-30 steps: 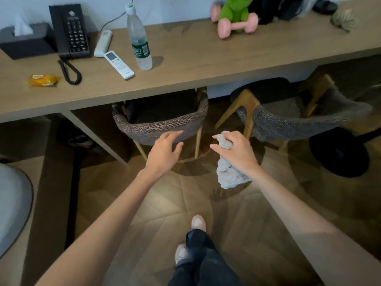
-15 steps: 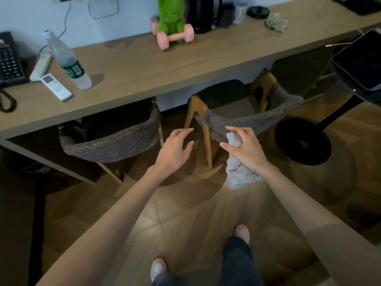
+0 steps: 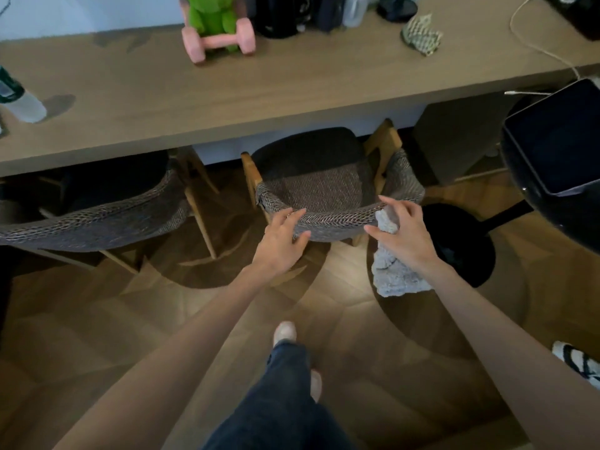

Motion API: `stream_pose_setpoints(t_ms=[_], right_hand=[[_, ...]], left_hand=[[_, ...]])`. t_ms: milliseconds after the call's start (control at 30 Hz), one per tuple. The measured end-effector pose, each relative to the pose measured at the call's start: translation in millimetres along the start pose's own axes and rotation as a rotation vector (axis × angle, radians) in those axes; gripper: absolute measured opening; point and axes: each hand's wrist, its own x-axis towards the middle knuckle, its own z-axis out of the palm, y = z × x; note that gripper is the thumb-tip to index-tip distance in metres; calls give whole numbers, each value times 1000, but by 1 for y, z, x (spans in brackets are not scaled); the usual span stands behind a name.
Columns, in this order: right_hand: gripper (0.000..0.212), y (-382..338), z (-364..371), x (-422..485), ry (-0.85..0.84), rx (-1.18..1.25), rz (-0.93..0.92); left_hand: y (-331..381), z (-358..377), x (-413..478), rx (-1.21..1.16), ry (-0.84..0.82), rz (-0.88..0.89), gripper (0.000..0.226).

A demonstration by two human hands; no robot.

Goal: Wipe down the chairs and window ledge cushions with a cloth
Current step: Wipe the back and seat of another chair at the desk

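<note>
Two woven grey chairs are tucked under a long wooden desk. The right chair (image 3: pixel 328 186) is straight ahead of me, its curved backrest rim nearest. My left hand (image 3: pixel 281 239) grips the left part of that rim, fingers over the top and thumb on the outer face. My right hand (image 3: pixel 402 233) rests on the right part of the rim with a pale grey cloth (image 3: pixel 394 271) pinched under it; the cloth hangs down behind the backrest. The left chair (image 3: pixel 97 219) stands apart at the left.
The desk (image 3: pixel 292 89) carries a pink dumbbell with a green toy (image 3: pixel 217 30), dark containers, a water bottle (image 3: pixel 19 102) and a cable. A black round table (image 3: pixel 552 177) with a tablet stands at the right on a black base. A shoe lies on the floor at the right.
I have stepped right, from the left chair to the right one. Both hands have reached its backrest; the left hand has closed on the rim, the right still holds the cloth.
</note>
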Motion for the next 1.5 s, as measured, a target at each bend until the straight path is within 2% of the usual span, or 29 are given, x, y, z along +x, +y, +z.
stream_pose_setpoints(t_ms=[267, 433, 500, 633, 833, 1033, 1200, 1500], right_hand=[[63, 61, -16, 105, -134, -129, 29], [74, 87, -29, 142, -243, -377, -22], [81, 96, -37, 148, -337, -345, -20], [83, 107, -45, 159, -464, -245, -50], [71, 118, -47, 162, -486, -136, -74], [52, 113, -39, 160, -439, -81, -94], [48, 90, -18, 168, -391, -24, -150], [50, 19, 46, 207, -356, 3, -196]], left_hand=[[26, 66, 87, -16, -149, -85, 59], [35, 99, 119, -15, -217, -192, 65], [39, 106, 121, -31, -231, -252, 73], [42, 114, 121, -4, -174, -263, 91], [47, 117, 116, 15, -92, -242, 90], [48, 120, 114, 95, -62, -228, 67], [39, 95, 119, 80, 13, -233, 61], [-5, 15, 150, 118, 31, -253, 54]])
